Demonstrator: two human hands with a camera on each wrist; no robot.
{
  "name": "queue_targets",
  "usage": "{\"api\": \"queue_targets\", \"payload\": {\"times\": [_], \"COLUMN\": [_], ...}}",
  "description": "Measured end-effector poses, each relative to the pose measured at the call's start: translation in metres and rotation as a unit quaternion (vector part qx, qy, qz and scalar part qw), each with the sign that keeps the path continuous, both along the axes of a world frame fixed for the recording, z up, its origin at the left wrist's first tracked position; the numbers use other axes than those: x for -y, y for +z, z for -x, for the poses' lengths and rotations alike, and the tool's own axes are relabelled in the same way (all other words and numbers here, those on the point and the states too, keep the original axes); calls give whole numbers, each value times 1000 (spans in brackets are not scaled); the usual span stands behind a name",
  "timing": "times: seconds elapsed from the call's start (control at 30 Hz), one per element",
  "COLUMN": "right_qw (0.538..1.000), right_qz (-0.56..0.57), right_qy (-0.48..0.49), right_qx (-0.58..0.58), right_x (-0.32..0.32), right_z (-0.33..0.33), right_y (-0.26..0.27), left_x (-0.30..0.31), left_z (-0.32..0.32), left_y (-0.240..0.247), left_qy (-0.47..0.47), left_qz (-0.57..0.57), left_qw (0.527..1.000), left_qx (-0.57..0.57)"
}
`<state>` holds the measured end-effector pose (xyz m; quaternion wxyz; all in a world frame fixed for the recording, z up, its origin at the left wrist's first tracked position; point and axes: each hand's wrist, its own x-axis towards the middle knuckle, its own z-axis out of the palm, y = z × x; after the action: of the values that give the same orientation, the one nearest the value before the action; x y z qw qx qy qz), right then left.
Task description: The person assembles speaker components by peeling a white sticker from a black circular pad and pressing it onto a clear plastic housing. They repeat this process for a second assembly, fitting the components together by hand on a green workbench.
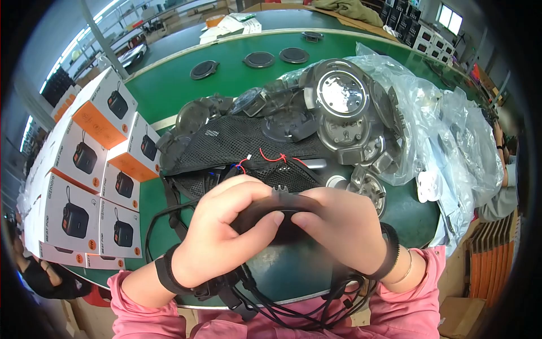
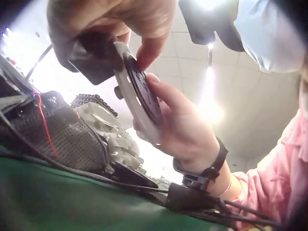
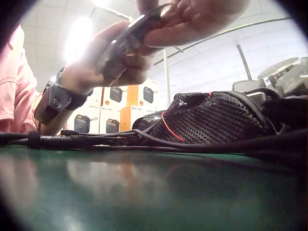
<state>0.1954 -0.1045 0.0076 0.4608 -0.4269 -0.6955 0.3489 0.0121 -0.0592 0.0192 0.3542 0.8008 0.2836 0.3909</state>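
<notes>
Both hands hold one round, dark plastic part (image 1: 291,202) in front of the chest, above the front of the table. My left hand (image 1: 223,220) grips its left side and my right hand (image 1: 347,223) its right side. In the head view the two thumbs lie close together on the near face. From the left wrist the part shows edge-on as a pale translucent ring (image 2: 137,103) with a black disc (image 2: 145,91) set into its face. Just beyond the hands lies a black mesh bag (image 1: 243,141) with red ties. Similar smoky plastic housings (image 1: 345,133) are heaped beyond it.
White and orange speaker boxes (image 1: 76,214) are stacked at left. Several black discs (image 1: 258,59) lie along the far side of the green table (image 1: 152,93). Clear plastic bags (image 1: 451,133) spread over the right side. Black cables (image 1: 271,296) run below the wrists.
</notes>
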Motion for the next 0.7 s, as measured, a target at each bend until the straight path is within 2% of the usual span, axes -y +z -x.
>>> {"api": "queue_targets", "payload": {"times": [0.07,0.1,0.17,0.2,0.23,0.27,0.3,0.33,0.5,0.57,0.6,0.67,0.7], "right_qw": [992,992,996,996,994,985,985,985,984,983,983,984,984], "right_qz": [-107,-107,-86,-86,-84,-82,-83,-76,-47,-145,-146,-173,-176], "right_qy": [-54,-54,10,10,-8,-24,-22,-9,42,10,10,-38,-37], "right_qx": [41,41,17,17,-66,-148,-150,-155,-169,-114,-115,-6,-6], "right_x": [-2,-3,-5,-6,-6,-7,-7,-6,-6,-13,-12,-8,-8], "right_z": [0,-2,-8,-5,0,3,3,2,-5,-4,-5,-10,-11], "right_y": [-3,-3,-4,-9,-17,-21,-21,-20,-19,-27,-23,-10,-11], "left_x": [-2,-4,-7,-10,-11,-12,-12,-11,-13,-14,-13,-15,-19], "left_z": [4,6,9,11,13,14,15,16,16,16,16,15,14], "left_y": [4,8,15,13,15,19,21,19,16,15,15,15,17], "left_qy": [-11,-12,-39,-44,-44,-46,-49,-36,-25,-19,-17,-14,3], "left_qz": [-9,-9,-184,-246,-246,-331,-414,-440,-456,-463,-466,-471,-481], "left_qw": [1000,1000,981,967,967,940,903,891,884,881,879,876,871], "left_qx": [19,19,-40,-43,-44,-74,-104,-109,-103,-95,-96,-98,-96]}}
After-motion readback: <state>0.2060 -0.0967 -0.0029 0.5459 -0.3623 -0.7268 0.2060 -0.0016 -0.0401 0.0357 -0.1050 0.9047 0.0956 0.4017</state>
